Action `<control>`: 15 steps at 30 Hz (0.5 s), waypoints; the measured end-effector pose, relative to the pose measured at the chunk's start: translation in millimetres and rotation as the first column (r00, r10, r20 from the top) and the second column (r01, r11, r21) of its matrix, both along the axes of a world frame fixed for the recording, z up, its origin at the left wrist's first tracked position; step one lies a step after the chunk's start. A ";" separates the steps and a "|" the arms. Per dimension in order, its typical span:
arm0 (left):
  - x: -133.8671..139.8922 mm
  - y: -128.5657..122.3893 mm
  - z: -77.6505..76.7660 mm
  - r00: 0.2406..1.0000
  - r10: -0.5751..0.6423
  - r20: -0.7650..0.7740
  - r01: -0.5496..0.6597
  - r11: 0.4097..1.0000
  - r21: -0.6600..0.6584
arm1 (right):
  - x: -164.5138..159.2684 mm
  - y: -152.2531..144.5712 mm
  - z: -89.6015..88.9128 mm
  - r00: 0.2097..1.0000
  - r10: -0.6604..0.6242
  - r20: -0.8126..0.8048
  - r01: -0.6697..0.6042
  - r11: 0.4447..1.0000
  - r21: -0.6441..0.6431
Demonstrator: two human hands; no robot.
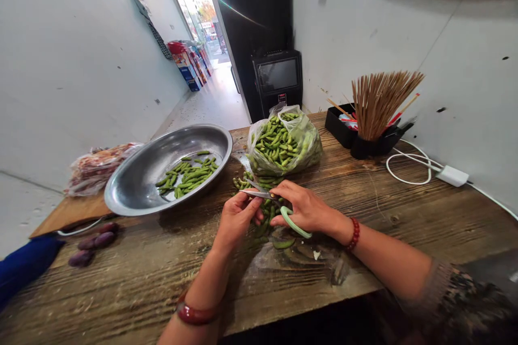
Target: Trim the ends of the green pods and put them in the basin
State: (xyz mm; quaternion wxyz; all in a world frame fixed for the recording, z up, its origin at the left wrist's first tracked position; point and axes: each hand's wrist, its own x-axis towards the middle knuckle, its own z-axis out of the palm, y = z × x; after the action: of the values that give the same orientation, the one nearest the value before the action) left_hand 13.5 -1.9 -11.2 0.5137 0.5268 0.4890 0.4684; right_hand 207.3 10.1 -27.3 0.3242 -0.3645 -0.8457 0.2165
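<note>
My right hand (301,207) is closed around a pair of scissors (297,223) with light green handles. Their metal blades stand apart and point left, toward my other hand. Fingers pinched together, my left hand (239,221) is at the blade tips; what it grips is mostly hidden, likely too small to name. Loose green soybean pods (269,210) lie on the table under and behind both hands. Just beyond them stands a clear plastic bag (311,145) full of pods. To the left, a wide steel basin (135,180) holds a smaller heap of pods.
Purple potato-like tubers (95,242) lie at the left, near a blue cloth (28,264). A plastic-wrapped bundle (101,167) rests on a board behind. At the right are a black holder (338,126) with thin wooden sticks (380,102) and a white adapter (452,175) with its cable.
</note>
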 end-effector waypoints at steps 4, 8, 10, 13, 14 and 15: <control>0.2 -0.1 -0.1 1.000 -0.002 -0.014 0.002 1.000 0.009 | -0.9 -0.3 -0.6 1.000 -0.002 -0.015 0.002 1.000 -0.006; -1.3 0.7 -1.7 1.000 -0.009 -0.022 0.010 1.000 0.027 | -0.4 0.7 -1.4 1.000 -0.004 -0.006 0.004 1.000 0.013; -1.8 0.9 -2.1 0.999 -0.012 -0.033 0.013 0.999 0.030 | -0.3 1.7 -3.1 1.000 -0.007 0.000 0.007 1.000 0.022; -2.0 1.0 -1.8 0.998 -0.017 -0.053 0.018 0.999 0.027 | -0.7 3.3 -6.5 1.000 -0.002 -0.017 0.002 0.999 0.032; -2.2 1.2 -1.6 0.998 -0.017 -0.060 0.019 1.000 0.024 | -1.0 3.8 -7.6 1.000 0.000 -0.027 0.001 1.000 0.032; -2.6 1.7 -1.5 0.997 -0.019 -0.069 0.020 1.000 0.023 | -1.5 4.4 -8.4 0.999 0.002 -0.038 -0.001 1.000 0.025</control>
State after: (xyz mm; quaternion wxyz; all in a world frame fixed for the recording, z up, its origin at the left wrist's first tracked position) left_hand 10.9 -0.2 -12.7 0.4947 0.5535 0.4958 0.4506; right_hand 205.9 14.5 -35.8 0.3444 -0.3556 -0.8423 0.2130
